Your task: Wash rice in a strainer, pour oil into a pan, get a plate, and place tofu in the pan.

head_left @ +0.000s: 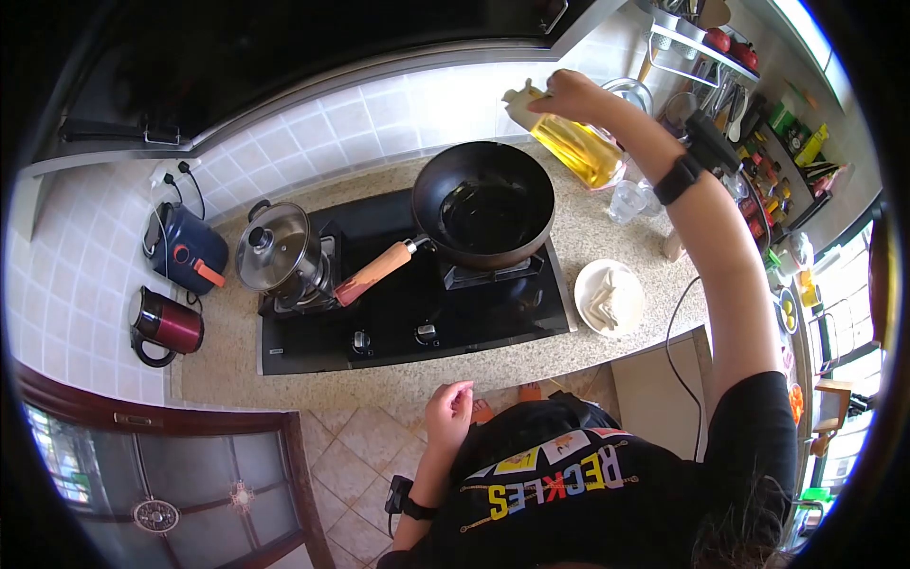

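Note:
My right hand (572,100) reaches across the counter, fingers wrapped round the top of a large clear oil bottle (585,152) with yellow oil in it. The bottle leans at a slant, its base near the clear cups on the counter. Left of it sits a black wok (482,207) on the burner, its dark bottom shiny, with a wooden handle (375,272) pointing toward the front left. My left hand (449,414) hangs in front of the counter edge, fingers curled in, with nothing visible in it.
A lidded steel pot (276,248) stands on the left burner. A white plate with a pale folded cloth-like thing (611,298) lies right of the stove (398,313). A red kettle (169,322) and blue appliance (194,248) stand at left. Clear cups (630,201) stand near my right forearm.

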{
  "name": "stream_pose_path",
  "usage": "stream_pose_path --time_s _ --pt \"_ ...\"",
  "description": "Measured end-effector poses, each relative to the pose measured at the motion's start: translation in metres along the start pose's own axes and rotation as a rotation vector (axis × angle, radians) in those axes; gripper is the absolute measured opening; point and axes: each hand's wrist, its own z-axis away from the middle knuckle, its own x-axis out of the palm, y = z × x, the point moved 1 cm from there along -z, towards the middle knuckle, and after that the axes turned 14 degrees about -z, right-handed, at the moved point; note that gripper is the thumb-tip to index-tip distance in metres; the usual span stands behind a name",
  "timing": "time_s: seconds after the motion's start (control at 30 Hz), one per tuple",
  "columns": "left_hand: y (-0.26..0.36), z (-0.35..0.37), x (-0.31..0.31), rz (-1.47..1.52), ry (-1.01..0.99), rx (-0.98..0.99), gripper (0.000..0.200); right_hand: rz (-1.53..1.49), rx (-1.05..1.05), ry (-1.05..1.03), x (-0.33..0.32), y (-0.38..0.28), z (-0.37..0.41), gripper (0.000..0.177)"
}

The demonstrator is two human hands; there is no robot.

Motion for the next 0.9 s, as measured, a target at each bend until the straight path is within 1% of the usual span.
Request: stream_pose_path --time_s 0.07,0.13,0.17,0.2,0.27,0.3,0.33,0.4,0.47,0.53,0.67,0.73,0.87,0.9 --pt "-0.001 -0.001 -0.001 -0.007 -0.001 0.014 0.013 0.014 0.029 -0.021 -0.002 0.005 0.014 0.055" --pt "-0.001 -0.003 0.000 -0.012 -0.027 0.011 0.012 -0.004 -0.013 0.021 0.000 0.006 0.034 0.059" --pt "0.000 -0.005 -0.001 -0.014 -0.035 0.018 0.012 -0.056 0.084 -0.038 -0.001 0.006 0.040 0.065" --pt "0.002 -0.007 0.000 -0.015 -0.046 0.036 0.012 -0.057 0.093 -0.032 -0.002 0.003 0.049 0.065" --pt "0.009 -0.012 0.000 -0.014 -0.066 0.064 0.012 -0.167 0.103 -0.030 -0.003 -0.004 0.066 0.067" --pt "0.014 -0.014 0.000 -0.016 -0.088 0.065 0.013 -0.215 0.144 -0.095 -0.007 -0.011 0.072 0.068" --pt "0.016 -0.016 0.000 -0.020 -0.110 0.064 0.013 -0.217 0.152 -0.089 -0.006 -0.014 0.074 0.068" --pt "0.018 -0.019 0.004 -0.002 -0.120 0.085 0.012 -0.358 0.178 -0.159 -0.004 -0.020 0.078 0.068" --pt "0.020 -0.018 0.006 0.017 -0.125 0.098 0.012 -0.338 0.157 -0.163 -0.005 -0.030 0.080 0.067" --pt "0.023 -0.018 0.006 0.037 -0.150 0.104 0.012 -0.235 0.090 -0.127 -0.003 -0.036 0.078 0.066" --pt "0.015 -0.010 0.004 0.032 -0.135 0.097 0.012 -0.200 0.094 -0.168 0.003 -0.049 0.072 0.066" --pt "0.004 -0.005 0.003 0.018 -0.117 0.076 0.012 -0.003 -0.102 -0.125 0.014 -0.050 0.065 0.060" --pt "-0.003 0.000 -0.007 0.049 -0.111 0.009 0.013 -0.004 -0.152 -0.189 0.044 -0.053 0.039 0.065" --pt "-0.007 0.001 -0.009 0.027 -0.108 0.001 0.013 0.067 -0.184 -0.258 0.049 -0.060 0.032 0.064"
